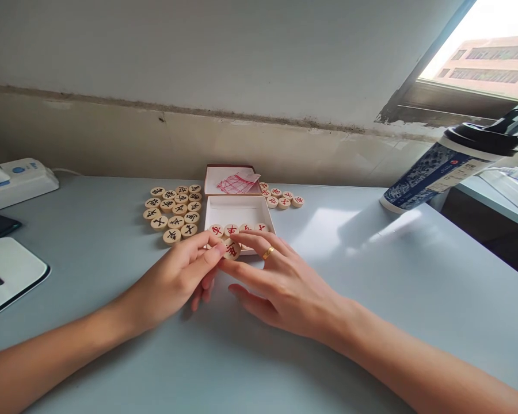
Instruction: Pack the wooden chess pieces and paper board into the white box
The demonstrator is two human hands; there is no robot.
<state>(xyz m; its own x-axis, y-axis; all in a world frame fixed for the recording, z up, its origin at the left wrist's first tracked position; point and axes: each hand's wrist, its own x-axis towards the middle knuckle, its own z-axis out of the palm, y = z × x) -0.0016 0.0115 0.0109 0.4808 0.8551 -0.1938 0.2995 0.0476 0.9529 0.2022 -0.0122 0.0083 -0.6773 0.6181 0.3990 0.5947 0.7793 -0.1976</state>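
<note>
My left hand (179, 282) and my right hand (276, 279) meet at the near edge of a shallow white box (237, 210) on the grey table. Between their fingertips sits a round wooden piece with a red character (233, 250), pinched by my left thumb and forefinger and touched by my right fingers. My right hand wears a gold ring. A row of red-marked pieces (237, 230) lies inside the box along its near wall. Black-marked pieces (175, 210) lie in rows left of the box. Several red-marked pieces (280, 197) lie to its right.
The box lid (216, 178) lies behind the box with a folded red-gridded sheet (238, 183) in it. A blue-patterned cup with a black lid (449, 164) stands at the right. White devices (23, 178) sit at the left edge, a wall runs behind.
</note>
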